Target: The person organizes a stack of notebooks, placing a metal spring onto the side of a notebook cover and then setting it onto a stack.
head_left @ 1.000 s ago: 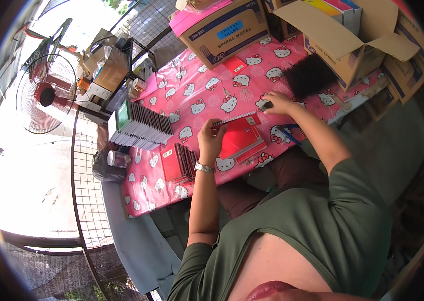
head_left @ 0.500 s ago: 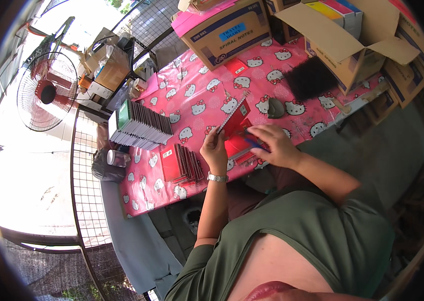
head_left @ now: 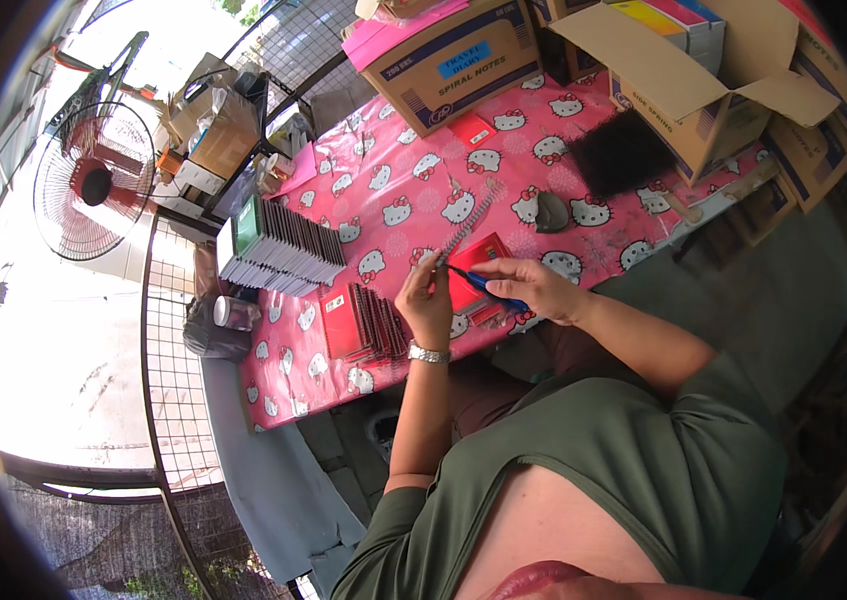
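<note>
Fingers of our left hand (head_left: 424, 300) pinch the wire spiral (head_left: 470, 225), which slants up-right beyond them; our right hand (head_left: 533, 288), nearer the red notebook (head_left: 473, 275), clamps blue pliers (head_left: 478, 283).

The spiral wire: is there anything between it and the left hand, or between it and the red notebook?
Nothing visible. The left hand already pinches the lower end of the spiral wire, which lies right along the red notebook. The right hand holds a blue-handled tool there.

Two hands: left hand (head_left: 425, 300), right hand (head_left: 533, 288). One spiral wire (head_left: 470, 226), one fan (head_left: 93, 180), two notebook stacks (head_left: 278, 255) (head_left: 368, 325).
</note>
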Available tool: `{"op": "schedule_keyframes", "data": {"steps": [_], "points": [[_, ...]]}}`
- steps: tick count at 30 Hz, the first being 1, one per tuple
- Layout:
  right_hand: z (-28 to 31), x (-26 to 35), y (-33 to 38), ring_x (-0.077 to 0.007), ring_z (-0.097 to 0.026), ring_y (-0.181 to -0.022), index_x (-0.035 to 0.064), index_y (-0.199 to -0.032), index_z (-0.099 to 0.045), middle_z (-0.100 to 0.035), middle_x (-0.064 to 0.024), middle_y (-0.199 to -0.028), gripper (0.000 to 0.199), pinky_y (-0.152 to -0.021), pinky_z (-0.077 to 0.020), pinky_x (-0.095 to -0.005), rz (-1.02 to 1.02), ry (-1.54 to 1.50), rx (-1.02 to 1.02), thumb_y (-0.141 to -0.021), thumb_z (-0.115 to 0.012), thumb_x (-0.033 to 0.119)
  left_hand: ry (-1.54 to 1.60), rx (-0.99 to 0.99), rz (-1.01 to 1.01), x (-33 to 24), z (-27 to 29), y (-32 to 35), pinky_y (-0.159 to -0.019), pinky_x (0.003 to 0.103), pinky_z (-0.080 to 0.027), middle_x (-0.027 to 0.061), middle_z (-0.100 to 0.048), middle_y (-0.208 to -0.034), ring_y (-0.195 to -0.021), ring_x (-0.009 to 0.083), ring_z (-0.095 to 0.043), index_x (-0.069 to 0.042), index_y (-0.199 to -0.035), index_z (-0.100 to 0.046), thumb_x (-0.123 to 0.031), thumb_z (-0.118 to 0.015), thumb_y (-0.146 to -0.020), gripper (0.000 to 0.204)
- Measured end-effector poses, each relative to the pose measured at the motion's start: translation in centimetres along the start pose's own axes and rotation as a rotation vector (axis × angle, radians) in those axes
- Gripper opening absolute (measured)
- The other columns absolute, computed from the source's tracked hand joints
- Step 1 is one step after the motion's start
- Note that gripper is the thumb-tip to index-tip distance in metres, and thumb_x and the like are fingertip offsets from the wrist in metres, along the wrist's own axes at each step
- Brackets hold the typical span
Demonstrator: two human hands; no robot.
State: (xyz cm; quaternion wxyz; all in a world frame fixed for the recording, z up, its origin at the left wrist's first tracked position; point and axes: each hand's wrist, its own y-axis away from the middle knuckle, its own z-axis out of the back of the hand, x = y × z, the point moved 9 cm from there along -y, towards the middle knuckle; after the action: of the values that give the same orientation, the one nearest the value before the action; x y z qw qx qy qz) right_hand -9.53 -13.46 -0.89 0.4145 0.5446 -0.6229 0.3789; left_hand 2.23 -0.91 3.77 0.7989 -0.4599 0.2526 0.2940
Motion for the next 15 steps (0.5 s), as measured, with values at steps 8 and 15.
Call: {"op": "schedule_keyframes", "data": {"steps": [8,15], "points": [[15.5,-3.4,5.0,-0.0311,-0.061,-0.109,0.0078,-0.125,-0.06,-0.064,-0.0143,-0.115,0.05,-0.097,-0.0458,-0.041,0.11,1.078,-0.438,-0.081,-0.074,0.025,-0.569,0.155,-0.211,-1.3,11.1,-8.8,-0.079,0.041,-0.047,0.0129,-0.066,-0.089,-0.087,0.0326,-0.063,-0.004,-0.091,-0.066,-0.005,-0.052,-0.082,0.017],[15.7,-1.8,1.3,-0.0344,-0.056,-0.113,0.0091,-0.12,-0.062,-0.061,-0.0138,-0.116,0.046,-0.098,-0.0446,-0.0447,0.285,1.427,-0.436,-0.079,-0.073,0.028,-0.716,0.348,0.052,15.6,12.1,-7.0,-0.09,0.044,-0.049,0.0143,-0.068,-0.104,-0.104,0.0345,-0.06,-0.007,-0.115,-0.062,-0.008,-0.058,-0.084,0.032]]}}
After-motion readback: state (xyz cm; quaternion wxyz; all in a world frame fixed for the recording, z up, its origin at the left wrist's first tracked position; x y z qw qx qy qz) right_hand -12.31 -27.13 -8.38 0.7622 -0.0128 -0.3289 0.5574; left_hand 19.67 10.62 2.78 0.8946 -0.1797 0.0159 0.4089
